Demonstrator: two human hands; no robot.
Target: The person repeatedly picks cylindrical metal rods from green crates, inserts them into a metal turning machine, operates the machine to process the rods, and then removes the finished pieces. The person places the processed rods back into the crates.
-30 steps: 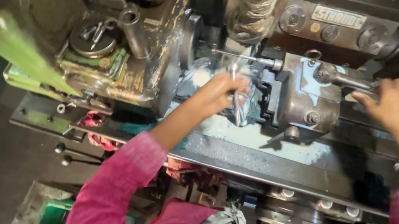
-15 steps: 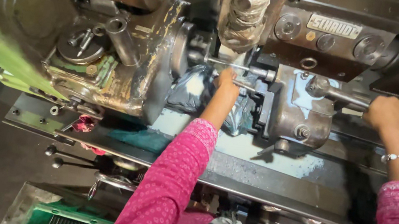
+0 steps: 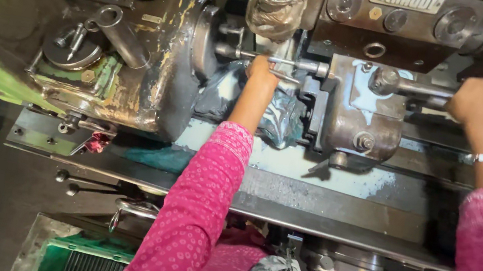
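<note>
Steel rod point(image 3: 280, 61), thin, lies between headstock point(image 3: 157, 56) and tailstock point(image 3: 363, 110). Left hand point(image 3: 262, 68), lower a second ago, now rests on the rod, fingers curled about it. Right hand point(image 3: 482, 101), right of the tailstock, fingers closed on its lever point(image 3: 422, 89), unchanged. Judgement: the rod is being seated.
</note>
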